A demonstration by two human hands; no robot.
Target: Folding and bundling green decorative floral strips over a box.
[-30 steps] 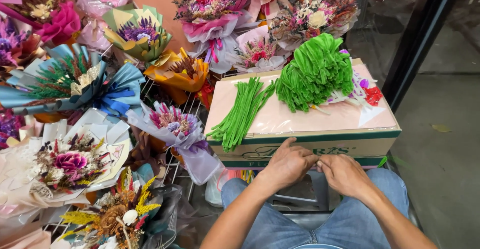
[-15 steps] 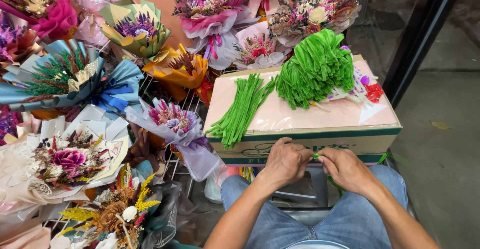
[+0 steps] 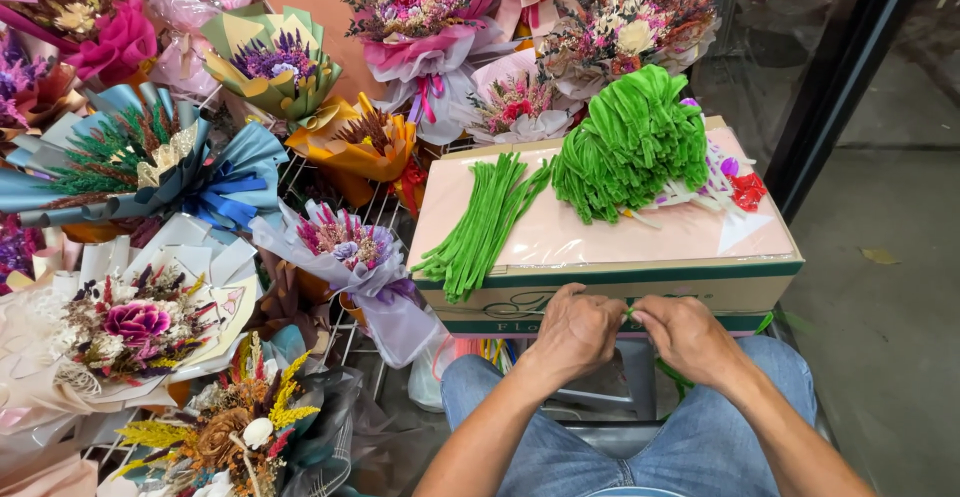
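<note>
Bouquets (image 3: 140,167) fill the whole left side and the back, wrapped in blue, pink, yellow, orange and lilac paper, packed close on a wire rack (image 3: 330,342). Right of them sits the cardboard box (image 3: 620,282), lid up like a worktop, a pale pink sheet (image 3: 600,237) spread across it. On that sheet, toward the back right, a thick heap of bent green fuzzy stems (image 3: 630,142), and just left of it a bundle of straight green stems (image 3: 480,227) lying slantwise, its lower end hanging over the box's front left edge. A few small red and purple bits (image 3: 740,182) lie at the heap's right side. Down front, blue jeans (image 3: 640,437), the person seated with knees against the box. Now the hands: left hand (image 3: 575,332) and right hand (image 3: 685,337) drawn in close together right at the box's front face, knuckles up, fingertips nearly meeting. Between them, a short piece of green stem (image 3: 630,310), pinched from both sides, only a sliver of it showing above the fingers. The left hand curls tight around its end; the right hand pinches the other, with more green trailing down (image 3: 672,375) beneath its wrist toward the lap.
</note>
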